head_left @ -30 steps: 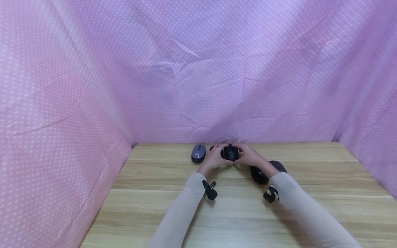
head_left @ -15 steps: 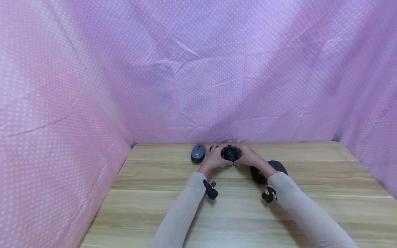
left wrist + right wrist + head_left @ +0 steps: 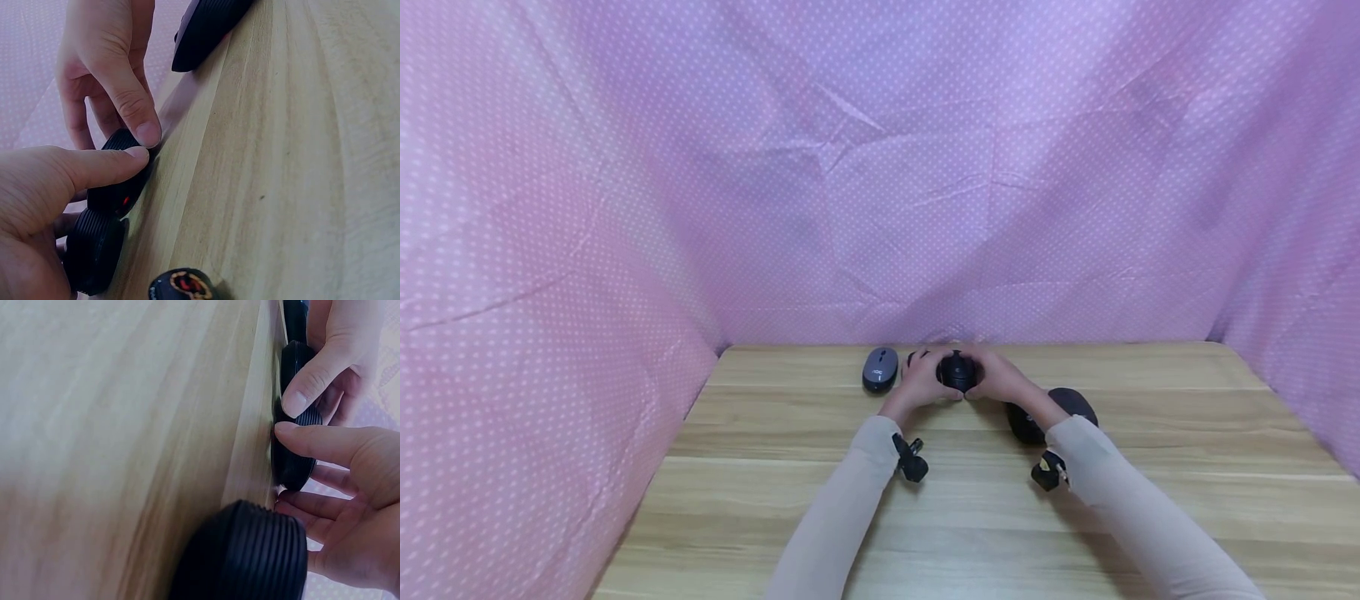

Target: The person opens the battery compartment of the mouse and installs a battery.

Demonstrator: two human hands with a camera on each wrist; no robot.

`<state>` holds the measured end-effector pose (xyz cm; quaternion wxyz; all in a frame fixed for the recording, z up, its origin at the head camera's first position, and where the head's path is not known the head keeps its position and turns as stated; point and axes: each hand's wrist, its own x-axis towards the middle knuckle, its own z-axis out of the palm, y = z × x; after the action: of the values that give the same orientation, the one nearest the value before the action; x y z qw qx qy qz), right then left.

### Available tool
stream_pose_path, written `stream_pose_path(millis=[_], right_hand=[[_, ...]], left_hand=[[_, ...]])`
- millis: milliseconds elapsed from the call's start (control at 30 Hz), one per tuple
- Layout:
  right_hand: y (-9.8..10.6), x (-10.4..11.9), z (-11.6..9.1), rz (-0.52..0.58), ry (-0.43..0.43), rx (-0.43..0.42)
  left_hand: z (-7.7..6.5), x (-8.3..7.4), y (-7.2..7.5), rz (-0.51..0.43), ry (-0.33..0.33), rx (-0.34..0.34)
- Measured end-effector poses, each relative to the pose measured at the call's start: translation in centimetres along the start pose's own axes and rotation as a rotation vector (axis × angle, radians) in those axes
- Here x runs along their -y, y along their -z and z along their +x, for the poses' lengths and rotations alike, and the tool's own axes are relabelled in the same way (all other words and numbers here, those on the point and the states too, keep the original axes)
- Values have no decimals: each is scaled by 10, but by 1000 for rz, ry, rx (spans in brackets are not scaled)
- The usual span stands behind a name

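In the head view, both hands meet near the far edge of the wood-grain surface [image 3: 970,525], and the black mouse [image 3: 957,372] sits between them: the left hand [image 3: 921,380] holds it from one side and the right hand [image 3: 1002,377] from the other, thumbs on the near side. A second dark mouse [image 3: 916,357] is partly hidden by the left hand, and a grey mouse [image 3: 880,370] lies just to its left. Under the right wrist, partly covered, lies a larger dark object [image 3: 1075,405]. Pale sleeves [image 3: 842,500] cover the arms, a small black device at each wrist, and pink cloth [image 3: 865,183] with white dots rises behind. In the left wrist view, the two thumbs come together at the near side of the black mouse, the other fingers curling behind it; a small red light shows low on its body. The second dark mouse, ribbed along its side, is just beside it, next to the left hand. In the right wrist view, the hands grip the black mouse by its ribbed side, and the larger dark object, also ribbed, stands near at the bottom. Whether the gripped mouse touches the surface, I cannot tell.
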<state>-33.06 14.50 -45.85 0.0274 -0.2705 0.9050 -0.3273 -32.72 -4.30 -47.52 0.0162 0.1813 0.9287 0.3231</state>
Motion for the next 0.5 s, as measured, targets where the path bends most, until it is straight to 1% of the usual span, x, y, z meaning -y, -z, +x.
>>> stream_pose_path(millis=[300, 500], right_hand=[[0, 2, 0, -34, -32, 11], [0, 2, 1, -30, -47, 7]], left_hand=[[0, 0, 0, 31, 17, 15], [-1, 1, 1, 25, 10, 13]])
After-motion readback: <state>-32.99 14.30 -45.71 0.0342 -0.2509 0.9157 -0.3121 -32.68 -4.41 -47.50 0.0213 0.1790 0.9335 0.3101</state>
